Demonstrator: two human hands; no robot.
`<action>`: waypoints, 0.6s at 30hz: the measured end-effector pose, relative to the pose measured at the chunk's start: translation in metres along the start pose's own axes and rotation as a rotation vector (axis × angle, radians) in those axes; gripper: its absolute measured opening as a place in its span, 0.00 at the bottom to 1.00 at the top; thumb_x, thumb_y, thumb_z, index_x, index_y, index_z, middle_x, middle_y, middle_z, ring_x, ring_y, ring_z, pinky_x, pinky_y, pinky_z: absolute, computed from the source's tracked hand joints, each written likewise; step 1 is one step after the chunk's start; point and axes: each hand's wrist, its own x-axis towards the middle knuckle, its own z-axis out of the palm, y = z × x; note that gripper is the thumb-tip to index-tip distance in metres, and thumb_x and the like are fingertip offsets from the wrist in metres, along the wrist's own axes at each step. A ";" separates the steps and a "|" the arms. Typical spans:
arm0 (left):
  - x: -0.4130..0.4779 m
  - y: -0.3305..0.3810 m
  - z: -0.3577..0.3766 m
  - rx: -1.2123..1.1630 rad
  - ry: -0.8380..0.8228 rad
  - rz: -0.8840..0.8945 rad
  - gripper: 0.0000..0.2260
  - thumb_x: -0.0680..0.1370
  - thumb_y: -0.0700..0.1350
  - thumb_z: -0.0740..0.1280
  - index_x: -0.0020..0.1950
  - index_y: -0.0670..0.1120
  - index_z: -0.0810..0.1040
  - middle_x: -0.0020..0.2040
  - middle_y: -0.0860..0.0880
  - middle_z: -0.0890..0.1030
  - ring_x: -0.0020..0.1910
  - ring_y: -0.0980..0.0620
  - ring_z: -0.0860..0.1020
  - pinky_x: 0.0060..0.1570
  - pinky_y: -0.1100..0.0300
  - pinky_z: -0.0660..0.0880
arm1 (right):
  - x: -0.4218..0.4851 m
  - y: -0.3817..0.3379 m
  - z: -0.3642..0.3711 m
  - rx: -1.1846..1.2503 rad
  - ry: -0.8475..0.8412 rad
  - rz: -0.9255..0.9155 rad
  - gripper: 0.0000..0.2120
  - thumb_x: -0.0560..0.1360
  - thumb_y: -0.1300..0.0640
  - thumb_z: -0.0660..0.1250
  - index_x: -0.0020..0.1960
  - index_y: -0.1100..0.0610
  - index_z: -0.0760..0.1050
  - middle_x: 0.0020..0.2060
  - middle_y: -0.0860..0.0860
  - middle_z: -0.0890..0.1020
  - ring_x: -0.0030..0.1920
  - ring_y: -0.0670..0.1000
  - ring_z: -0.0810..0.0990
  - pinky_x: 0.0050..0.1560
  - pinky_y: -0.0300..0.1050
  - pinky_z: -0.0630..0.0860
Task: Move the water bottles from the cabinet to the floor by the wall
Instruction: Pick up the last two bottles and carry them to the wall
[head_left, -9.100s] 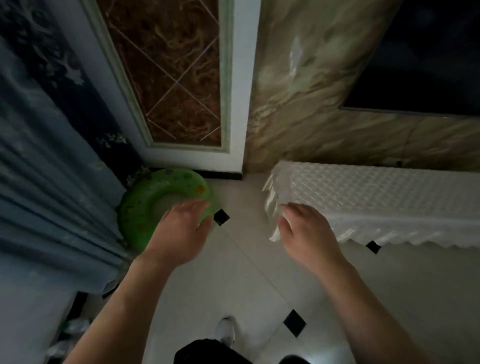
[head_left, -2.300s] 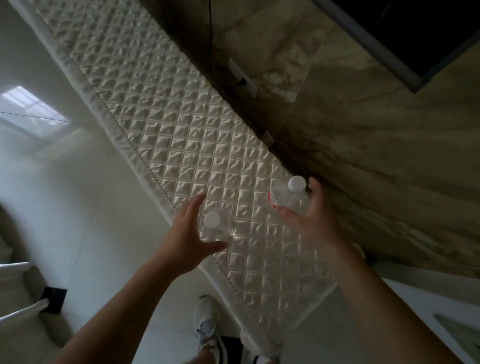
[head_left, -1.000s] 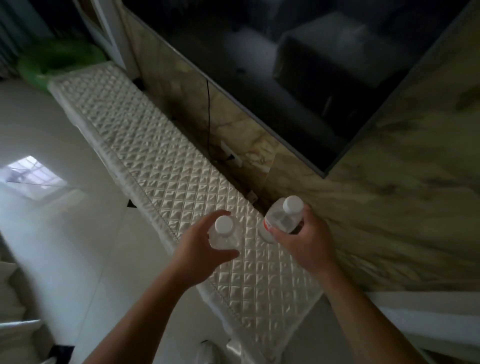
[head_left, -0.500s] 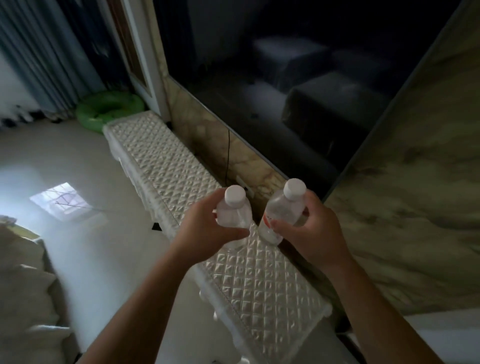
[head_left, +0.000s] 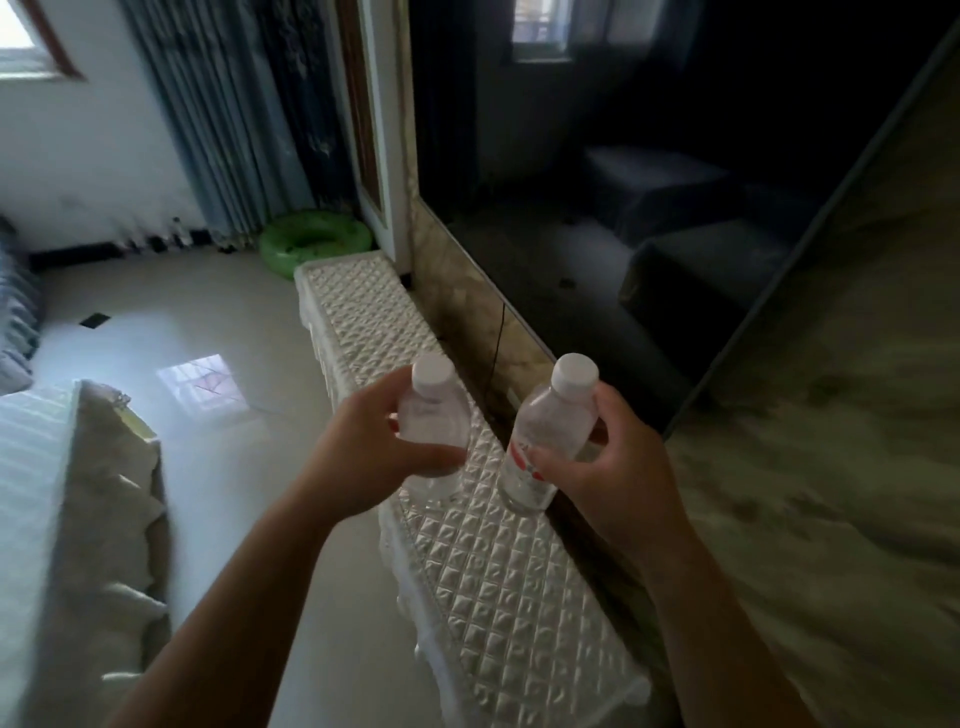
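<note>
Bottles (head_left: 556, 431) higher, L one blurry

Long low cabinet (head_left: 363, 312), set flush along a marble-patterned wall (head_left: 831, 467). A white quilted cover (head_left: 498, 587) with diamond stitching is spread over its top. The scalloped edge hangs over the front and the near end.

Pale glossy tiled floor (head_left: 208, 291) with small black diamond insets (head_left: 95, 319). A bright patch of window reflection (head_left: 200, 382) shows on the tiles.

Green inflatable swim ring (head_left: 291, 265) lies on the floor just past the cabinet's far end, in the corner by the grey-blue curtain (head_left: 208, 130).

Pale cloth-covered furniture (head_left: 78, 519) stands on the floor at left, well apart from the cabinet. Small items along the far wall base are too blurred to identify.
</note>
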 end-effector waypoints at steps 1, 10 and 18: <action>-0.002 0.004 0.001 -0.005 0.003 -0.005 0.28 0.61 0.48 0.81 0.58 0.58 0.75 0.51 0.60 0.81 0.50 0.66 0.78 0.41 0.73 0.74 | 0.000 0.001 -0.004 0.003 -0.012 -0.001 0.27 0.64 0.42 0.74 0.59 0.33 0.67 0.51 0.31 0.76 0.53 0.33 0.75 0.49 0.35 0.74; -0.041 0.021 -0.006 -0.092 0.151 -0.072 0.31 0.56 0.58 0.80 0.57 0.59 0.77 0.54 0.57 0.82 0.55 0.56 0.80 0.56 0.51 0.78 | 0.005 -0.001 -0.015 0.024 -0.171 -0.040 0.32 0.66 0.54 0.77 0.66 0.46 0.69 0.48 0.34 0.75 0.49 0.33 0.75 0.43 0.30 0.70; -0.068 -0.006 -0.045 -0.096 0.267 -0.102 0.29 0.55 0.56 0.79 0.54 0.64 0.76 0.51 0.63 0.82 0.52 0.62 0.80 0.53 0.62 0.76 | 0.010 -0.023 0.029 -0.001 -0.272 -0.071 0.32 0.66 0.55 0.78 0.67 0.49 0.70 0.54 0.42 0.79 0.50 0.38 0.77 0.43 0.31 0.72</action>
